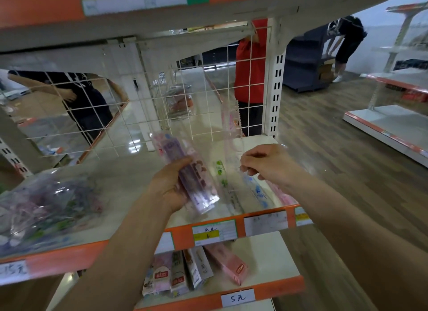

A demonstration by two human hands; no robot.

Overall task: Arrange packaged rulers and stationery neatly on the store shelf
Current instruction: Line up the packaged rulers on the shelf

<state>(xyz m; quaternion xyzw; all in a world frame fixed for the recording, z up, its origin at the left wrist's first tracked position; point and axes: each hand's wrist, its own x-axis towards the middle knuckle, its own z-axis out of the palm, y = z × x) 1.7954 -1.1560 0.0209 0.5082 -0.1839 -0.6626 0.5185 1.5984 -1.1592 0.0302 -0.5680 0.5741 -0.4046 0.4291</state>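
- A person stands at a store shelf [129, 171], both bare forearms reaching over its orange front edge; the view looks down from head height.
- The left hand [170, 188] is closed around a stack of packaged rulers [185, 171] in clear sleeves, pink and purple in print; thumb on top, fingers beneath, the far end of the stack angled up and away from the body; it looks held as a supply to deal from.
- The right hand [269, 163] is just right of that stack, fingertips pinched on the near end of a single clear ruler packet [231, 134]; the packet runs away from the hand toward the wire grid back panel [185, 107]; probably it is being lined up with its neighbours.
- Below and between the hands, several flat ruler packs [243, 190] lie side by side on the shelf board, their long sides pointing front to back; green, blue and pink prints show through the plastic; the row reaches the shelf's right end, so the sorted stock gathers on the right-hand side.
- Well left of the left hand sits a loose heap of bagged stationery [48, 206], crumpled and not yet sorted.
- Under the hands, on the shelf below, boxed items [192, 271] stand in a row; one pink box leans to the right.
- Beyond the grid, other people stand in the aisle; blurred.
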